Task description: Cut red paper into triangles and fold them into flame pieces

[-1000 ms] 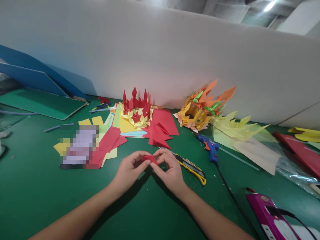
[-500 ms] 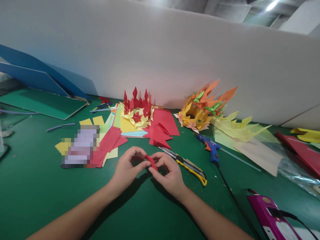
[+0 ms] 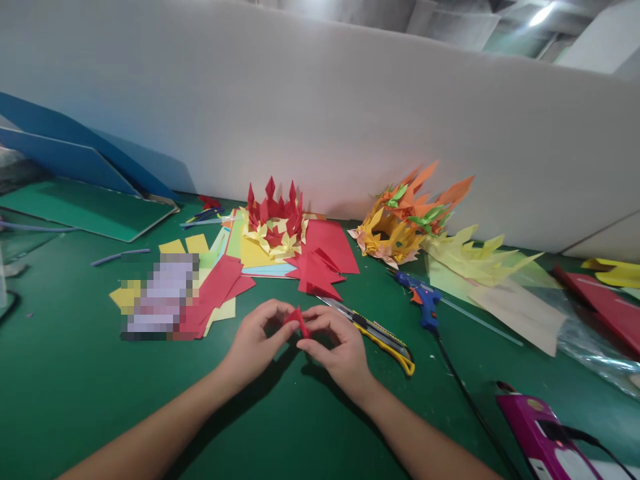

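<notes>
A small folded piece of red paper [image 3: 299,321] is held above the green table between my two hands. My left hand [image 3: 263,330] pinches it between thumb and fingertips. From the other side, the fingers of my right hand [image 3: 335,337] curl around its edge, with the thumb below. Just past my right hand lies a yellow-handled utility knife [image 3: 383,337] with its blade out. Several folded red paper pieces [image 3: 323,270] lie beyond the knife's tip. Behind them stands a red and yellow paper crown [image 3: 275,220]. My fingers hide part of the red piece.
Red paper sheets [image 3: 213,293] and a blurred phone-like object [image 3: 163,297] lie left. To the right are a blue glue gun [image 3: 424,300] with its cord, an orange paper crown [image 3: 400,220], yellow paper spikes [image 3: 475,257] and a magenta power strip [image 3: 545,433]. A white wall [image 3: 320,113] rises behind.
The red paper has turned between my fingers; a pointed flap now stands up where a narrow strip showed before. Both hands stay in nearly the same place.
</notes>
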A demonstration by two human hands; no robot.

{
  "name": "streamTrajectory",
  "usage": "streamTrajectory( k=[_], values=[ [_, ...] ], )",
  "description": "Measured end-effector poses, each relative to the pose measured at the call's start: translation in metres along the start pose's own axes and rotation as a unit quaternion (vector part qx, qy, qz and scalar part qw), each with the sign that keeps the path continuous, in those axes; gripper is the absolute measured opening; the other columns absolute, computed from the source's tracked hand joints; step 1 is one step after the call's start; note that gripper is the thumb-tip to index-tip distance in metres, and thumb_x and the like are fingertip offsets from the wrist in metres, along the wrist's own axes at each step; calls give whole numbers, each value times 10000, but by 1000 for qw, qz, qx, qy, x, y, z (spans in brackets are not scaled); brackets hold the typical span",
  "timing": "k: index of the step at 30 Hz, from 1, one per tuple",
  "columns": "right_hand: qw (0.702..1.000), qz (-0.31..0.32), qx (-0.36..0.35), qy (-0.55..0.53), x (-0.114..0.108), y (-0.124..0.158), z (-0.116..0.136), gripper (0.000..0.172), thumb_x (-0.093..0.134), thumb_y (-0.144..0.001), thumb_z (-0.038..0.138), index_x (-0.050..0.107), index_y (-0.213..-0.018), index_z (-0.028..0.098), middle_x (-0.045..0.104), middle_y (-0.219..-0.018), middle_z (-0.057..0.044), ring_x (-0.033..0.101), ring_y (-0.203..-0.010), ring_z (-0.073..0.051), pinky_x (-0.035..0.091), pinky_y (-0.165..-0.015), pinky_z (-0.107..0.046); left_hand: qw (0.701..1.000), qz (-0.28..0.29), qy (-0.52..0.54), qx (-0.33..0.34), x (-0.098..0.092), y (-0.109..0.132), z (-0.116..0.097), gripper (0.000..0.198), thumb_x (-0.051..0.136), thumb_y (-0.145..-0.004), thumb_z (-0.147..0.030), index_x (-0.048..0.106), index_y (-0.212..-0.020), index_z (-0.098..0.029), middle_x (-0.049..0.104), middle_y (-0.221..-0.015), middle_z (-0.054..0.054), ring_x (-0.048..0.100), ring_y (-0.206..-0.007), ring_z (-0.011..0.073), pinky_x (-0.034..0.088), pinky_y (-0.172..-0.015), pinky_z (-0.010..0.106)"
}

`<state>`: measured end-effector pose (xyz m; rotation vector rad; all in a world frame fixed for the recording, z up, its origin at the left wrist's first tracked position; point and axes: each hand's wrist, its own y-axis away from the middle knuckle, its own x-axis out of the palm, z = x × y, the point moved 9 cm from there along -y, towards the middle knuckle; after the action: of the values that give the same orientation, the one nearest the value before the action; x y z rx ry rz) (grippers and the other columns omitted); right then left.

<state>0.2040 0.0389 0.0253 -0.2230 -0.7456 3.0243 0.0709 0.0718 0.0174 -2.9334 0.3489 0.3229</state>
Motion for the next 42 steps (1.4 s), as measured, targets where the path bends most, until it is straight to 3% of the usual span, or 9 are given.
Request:
streamTrajectory(
  k=[5, 9, 14, 20, 31, 37, 42],
  values=[
    [997, 3, 28, -69, 1, 0, -7, 136, 691, -749, 320, 666, -840, 222, 635, -922, -59, 619, -867, -189, 524, -734, -303, 997, 11, 61, -42, 5, 0, 6, 140, 607, -691, -300, 581, -746, -174, 597, -754, 5, 571, -720, 139, 478, -695, 272],
    [995, 8, 33, -95, 3, -1, -9, 171, 716, -729, 301, 700, -891, 252, 604, -938, -46, 610, -865, -173, 534, -709, -281, 992, 5, 103, -69, 7, 1, 11, 177, 618, -675, -314, 559, -768, -175, 583, -726, -14, 555, -668, 121, 479, -655, 262],
    [998, 6, 14, -62, 2, -2, -5, 123, 687, -760, 286, 713, -875, 255, 617, -866, -36, 605, -808, -159, 516, -721, -290, 994, 3, 95, -57, 8, 1, 8, 160, 610, -673, -296, 544, -756, -176, 571, -704, -22, 537, -636, 111, 465, -618, 247],
    [999, 6, -34, -8, 4, 0, 9, 133, 717, -732, 249, 681, -859, 240, 633, -855, -31, 598, -776, -160, 504, -724, -298, 999, -28, 24, 0, 3, 5, -1, 80, 588, -657, -216, 517, -677, -184, 547, -681, -26, 519, -649, 115, 438, -618, 236],
    [1000, -10, -27, 6, 0, -1, 4, 156, 701, -740, 210, 615, -867, 236, 575, -835, -12, 567, -722, -141, 511, -654, -277, 980, 44, 174, -83, 17, 5, 7, 247, 714, -626, -337, 571, -756, -184, 603, -751, -11, 604, -749, 147, 512, -697, 283],
    [1000, 1, -15, -21, 2, -2, 3, 187, 727, -715, 250, 615, -863, 228, 580, -824, -10, 577, -693, -138, 519, -647, -278, 985, 53, 150, -71, 14, 3, 7, 240, 712, -638, -343, 591, -766, -181, 615, -747, -9, 597, -731, 140, 512, -690, 277],
    [1000, 4, 1, -3, -1, -2, -1, 111, 638, -775, 233, 631, -885, 219, 615, -873, -44, 605, -811, -175, 526, -702, -307, 993, 44, 95, -53, 7, 1, 4, 189, 631, -712, -342, 590, -809, -186, 625, -779, 11, 601, -737, 146, 515, -708, 295]
  ],
)
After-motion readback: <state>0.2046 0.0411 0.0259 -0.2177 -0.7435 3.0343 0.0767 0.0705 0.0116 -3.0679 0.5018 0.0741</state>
